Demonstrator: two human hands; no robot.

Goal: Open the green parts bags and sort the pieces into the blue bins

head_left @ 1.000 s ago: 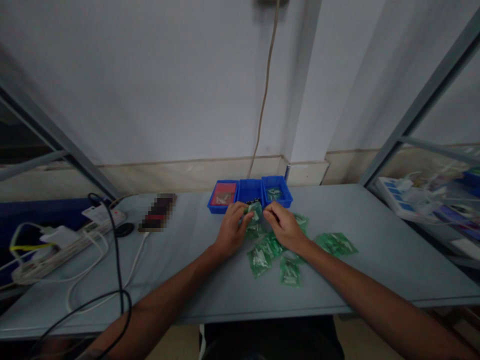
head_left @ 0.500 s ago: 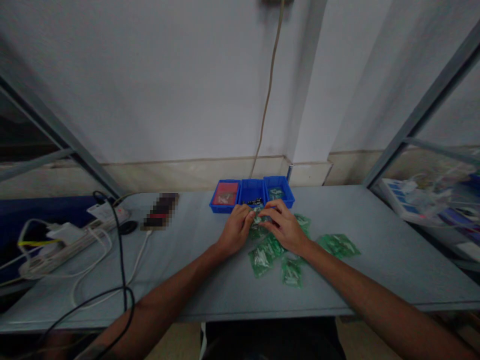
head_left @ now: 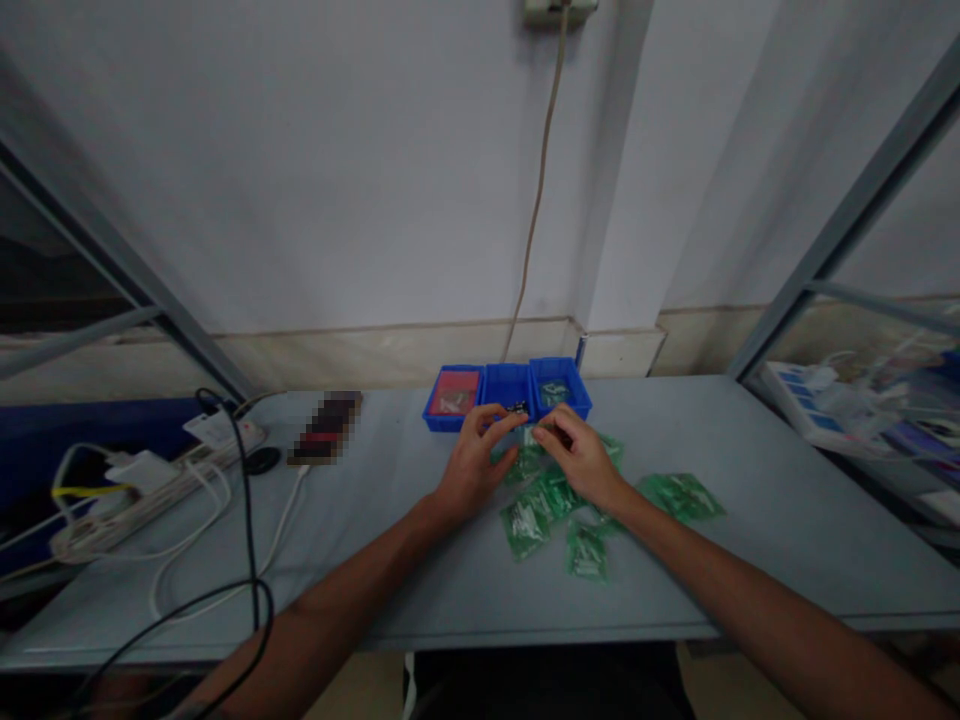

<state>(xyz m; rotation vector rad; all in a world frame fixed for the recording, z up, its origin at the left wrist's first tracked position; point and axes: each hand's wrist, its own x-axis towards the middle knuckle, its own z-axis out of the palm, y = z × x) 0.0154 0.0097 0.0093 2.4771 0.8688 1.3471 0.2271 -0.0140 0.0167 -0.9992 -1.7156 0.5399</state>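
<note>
The left hand [head_left: 474, 458] has drawn back from the green packet [head_left: 529, 441], grip unclear; the right hand [head_left: 583, 462] pinches it.

text: none readable | labels: none readable | numbers: none readable

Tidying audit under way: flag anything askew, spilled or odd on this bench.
Green packets lie loose at mixed angles, some overlapping, on the table before the blue bins. At the left, a black cable loops over the table's front edge. Nothing looks spilled or damaged.
</note>
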